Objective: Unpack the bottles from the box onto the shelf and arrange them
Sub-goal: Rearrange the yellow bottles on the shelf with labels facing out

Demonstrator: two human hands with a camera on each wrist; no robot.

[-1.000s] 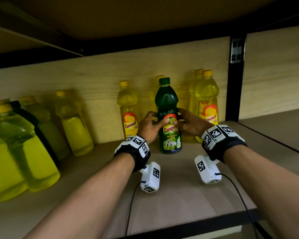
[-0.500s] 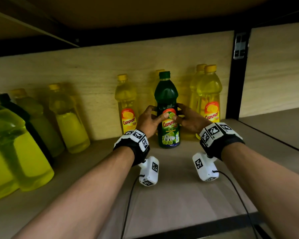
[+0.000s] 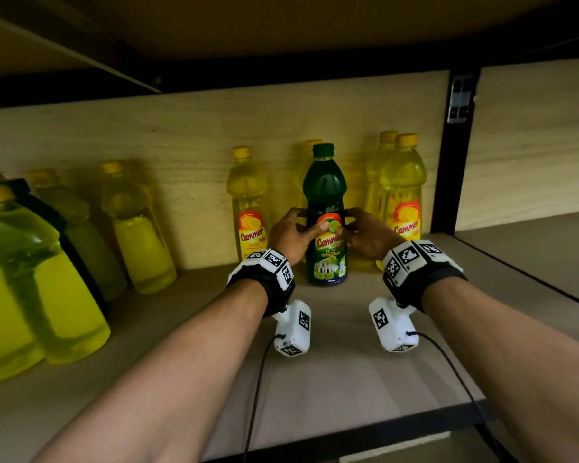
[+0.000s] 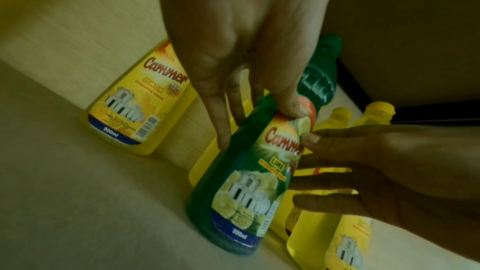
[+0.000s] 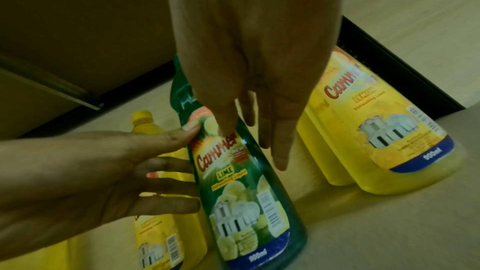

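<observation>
green bottle [image 3: 325, 208] pushed back, two hands gripping

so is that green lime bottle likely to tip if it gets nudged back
Probably somewhat: the green bottle is tall on a narrow base, and looks full, so likely hefty. Its smooth plastic may slip; left hand and right hand hold it mid-body, which should steady it.

Both my hands clasped the green bottle [image 3: 325, 202] at its waist, left hand [image 3: 290, 233] and right hand [image 3: 365, 232], thumbs on the label. It stood upright on the shelf [image 3: 341, 379], yellow bottles [image 3: 249, 202] ranged behind against the back panel [image 3: 181, 128].
</observation>
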